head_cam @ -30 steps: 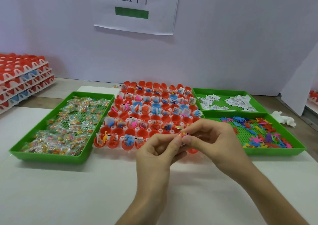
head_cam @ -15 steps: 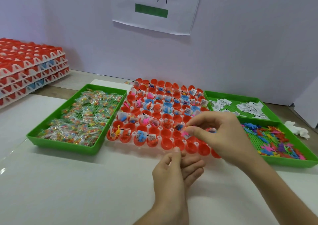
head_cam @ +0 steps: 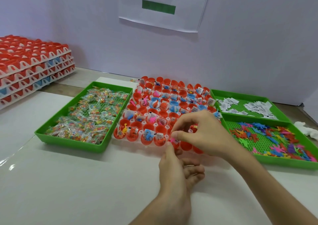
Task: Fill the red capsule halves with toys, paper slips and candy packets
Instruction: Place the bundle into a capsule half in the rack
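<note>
A white rack of red capsule halves [head_cam: 186, 145] stands at the table's middle; many halves hold toys and paper slips, and front-row ones on the right look empty. My right hand [head_cam: 204, 132] hovers over the front row and pinches a small pink toy [head_cam: 174, 140] between thumb and forefinger. My left hand [head_cam: 180, 169] lies palm up just in front of the rack, fingers loosely curled, thumb tip near the toy. Candy packets [head_cam: 89, 114] fill the green tray on the left.
Two green trays stand to the right: paper slips [head_cam: 258, 107] at the back, coloured toys [head_cam: 275, 138] in front. A stack of capsule racks [head_cam: 25, 70] sits far left. A white cloth [head_cam: 305, 128] lies at the right edge. A paper sign [head_cam: 161, 4] hangs on the wall.
My hands came apart. The right hand carried the pink toy down to the front row of the rack; the left hand dropped toward the table and turned palm up.
</note>
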Demonstrator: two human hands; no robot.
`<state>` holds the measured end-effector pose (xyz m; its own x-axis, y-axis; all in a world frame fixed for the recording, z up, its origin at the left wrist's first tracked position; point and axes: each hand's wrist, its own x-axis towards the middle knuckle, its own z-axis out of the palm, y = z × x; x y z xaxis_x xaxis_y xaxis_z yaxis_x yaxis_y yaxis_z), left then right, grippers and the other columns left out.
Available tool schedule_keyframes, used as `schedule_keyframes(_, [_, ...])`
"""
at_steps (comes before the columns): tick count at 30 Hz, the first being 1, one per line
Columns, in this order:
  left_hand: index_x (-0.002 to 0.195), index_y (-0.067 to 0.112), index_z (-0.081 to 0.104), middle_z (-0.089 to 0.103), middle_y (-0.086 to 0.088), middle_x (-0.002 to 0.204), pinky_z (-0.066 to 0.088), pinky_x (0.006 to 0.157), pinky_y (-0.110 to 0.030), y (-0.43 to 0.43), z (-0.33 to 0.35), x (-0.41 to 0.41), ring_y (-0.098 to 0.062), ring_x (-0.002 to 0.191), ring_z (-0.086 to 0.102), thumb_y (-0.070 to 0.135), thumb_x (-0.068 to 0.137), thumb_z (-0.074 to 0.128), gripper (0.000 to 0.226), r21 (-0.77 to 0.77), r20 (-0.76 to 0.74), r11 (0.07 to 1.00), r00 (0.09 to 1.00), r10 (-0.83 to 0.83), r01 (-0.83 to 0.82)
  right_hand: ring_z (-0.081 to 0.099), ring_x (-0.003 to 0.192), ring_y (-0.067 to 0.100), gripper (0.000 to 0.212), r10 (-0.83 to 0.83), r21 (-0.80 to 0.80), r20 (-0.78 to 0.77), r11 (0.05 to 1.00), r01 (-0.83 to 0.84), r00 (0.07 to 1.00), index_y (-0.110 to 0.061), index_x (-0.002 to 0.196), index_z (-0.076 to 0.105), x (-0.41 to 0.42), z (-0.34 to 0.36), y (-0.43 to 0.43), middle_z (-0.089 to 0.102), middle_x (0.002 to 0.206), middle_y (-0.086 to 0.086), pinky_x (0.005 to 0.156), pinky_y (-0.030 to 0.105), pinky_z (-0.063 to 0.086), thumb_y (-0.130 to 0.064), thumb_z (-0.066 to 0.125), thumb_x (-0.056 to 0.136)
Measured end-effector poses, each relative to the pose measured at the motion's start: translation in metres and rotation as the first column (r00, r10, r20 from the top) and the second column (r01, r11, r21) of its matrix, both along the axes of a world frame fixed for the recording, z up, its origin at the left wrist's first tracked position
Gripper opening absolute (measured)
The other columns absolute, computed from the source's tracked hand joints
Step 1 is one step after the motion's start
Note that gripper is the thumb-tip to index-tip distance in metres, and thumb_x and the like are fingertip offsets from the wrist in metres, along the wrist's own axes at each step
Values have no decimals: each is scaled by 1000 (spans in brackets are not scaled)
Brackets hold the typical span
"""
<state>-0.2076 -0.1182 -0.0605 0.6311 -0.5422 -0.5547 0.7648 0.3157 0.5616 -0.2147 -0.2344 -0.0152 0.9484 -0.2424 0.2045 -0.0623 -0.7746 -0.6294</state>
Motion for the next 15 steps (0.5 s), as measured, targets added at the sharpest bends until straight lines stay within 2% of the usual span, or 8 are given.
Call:
schedule_keyframes(3, [117,0,53,57,-10,50,47,40,-24,0,0,1,-16,37,54,49,105,39,52,-4,-6,1000,1000,-7,7,66,73,4,7,19,22,-5,1000,-19,1000,-24,78,77,0,1,-2,72,75,-13,71,17,53,-18,80,81])
schedule_keyframes(15, [93,4,55,56,-8,47,47,39,-23,3,7,3,-16,36,53,46,105,43,45,-10,-60,1000,998,0,0,69,74,1,3,126,-19,-84,992,-128,989,-21,83,78,9,7,-6,73,77,-11,69,15,53,-18,80,83])
